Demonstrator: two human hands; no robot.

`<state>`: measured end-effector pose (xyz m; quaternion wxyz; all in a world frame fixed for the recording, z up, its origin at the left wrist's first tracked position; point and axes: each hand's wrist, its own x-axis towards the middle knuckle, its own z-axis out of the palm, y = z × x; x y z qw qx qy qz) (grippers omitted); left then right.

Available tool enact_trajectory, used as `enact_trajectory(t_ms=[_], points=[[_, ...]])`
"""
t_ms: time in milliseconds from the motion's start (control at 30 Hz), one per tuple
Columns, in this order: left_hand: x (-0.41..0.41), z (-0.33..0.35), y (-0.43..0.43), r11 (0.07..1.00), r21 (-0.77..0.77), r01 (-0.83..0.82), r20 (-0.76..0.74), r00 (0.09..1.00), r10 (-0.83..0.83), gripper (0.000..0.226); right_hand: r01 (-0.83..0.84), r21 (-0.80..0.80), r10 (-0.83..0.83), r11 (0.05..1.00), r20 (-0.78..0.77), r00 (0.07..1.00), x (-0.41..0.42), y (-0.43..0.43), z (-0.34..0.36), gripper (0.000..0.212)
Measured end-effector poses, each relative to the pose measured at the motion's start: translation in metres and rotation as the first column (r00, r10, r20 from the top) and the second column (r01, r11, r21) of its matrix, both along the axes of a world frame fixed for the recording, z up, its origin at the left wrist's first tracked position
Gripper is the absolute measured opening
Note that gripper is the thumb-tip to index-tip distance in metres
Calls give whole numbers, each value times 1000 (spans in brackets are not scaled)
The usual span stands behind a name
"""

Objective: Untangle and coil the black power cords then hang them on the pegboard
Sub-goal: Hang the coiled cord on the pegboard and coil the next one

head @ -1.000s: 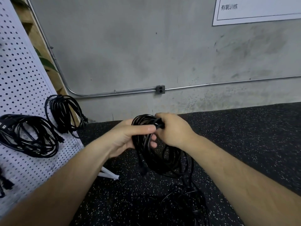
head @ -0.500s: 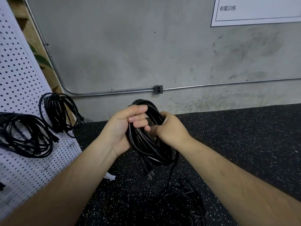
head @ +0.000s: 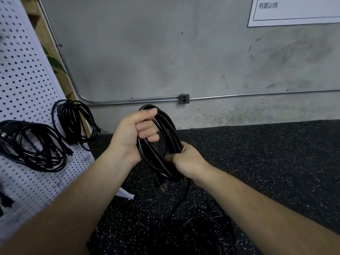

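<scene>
While a grey concrete wall fills the background, a black speckled floor spreads below it. At the left stands a white pegboard, carrying a wide hung coil and a narrower hung coil near its right edge. A loose tangle of cord lies on the floor. Held mid-air at centre is a coiled black power cord. The left hand grips its upper loops, fingers curled round them; the right hand clasps the lower strands, fingers wrapped round. A plug dangles beneath.
</scene>
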<state>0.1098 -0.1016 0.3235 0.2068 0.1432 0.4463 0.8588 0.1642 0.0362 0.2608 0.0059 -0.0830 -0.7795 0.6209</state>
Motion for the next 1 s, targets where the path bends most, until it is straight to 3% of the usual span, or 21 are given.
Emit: enact_trajectory(t_ms=[100, 167, 267, 333, 400, 467, 567, 700, 867, 1000], points=[[-2, 5, -1, 997, 44, -63, 16, 998, 63, 32, 4, 1, -4, 1000, -114, 993, 5, -7, 3, 25], [-3, 5, 0, 992, 41, -118, 12, 993, 117, 38, -8, 103, 26, 995, -174, 984, 10, -10, 3, 25], [-3, -2, 1, 988, 19, -151, 5, 989, 151, 43, -28, 175, 57, 984, -166, 985, 16, -8, 2, 19], [-3, -2, -1, 994, 48, -103, 21, 995, 102, 40, -77, -31, 74, 997, -99, 992, 21, -1, 6, 13], [-3, 1, -5, 995, 101, -27, 28, 999, 25, 36, -164, -228, 159, 960, -39, 986, 25, 4, 11, 27], [-1, 3, -6, 992, 127, -8, 45, 999, 3, 34, -199, -272, 185, 941, -75, 980, 25, 1, 11, 35], [1, 4, -7, 994, 105, -35, 62, 998, 28, 27, -126, -301, 101, 945, -96, 990, 23, -9, 7, 39], [0, 9, -12, 997, 71, -9, 28, 1000, 7, 23, -92, -323, 96, 942, -5, 995, 21, -12, 10, 44], [2, 10, -10, 998, -23, -54, -4, 999, 54, 23, 48, -243, -72, 969, -89, 993, 11, -18, 6, 26], [5, 11, -10, 999, -17, -33, -37, 999, 33, 49, 122, -255, -160, 959, -135, 978, 3, -19, 5, 24]])
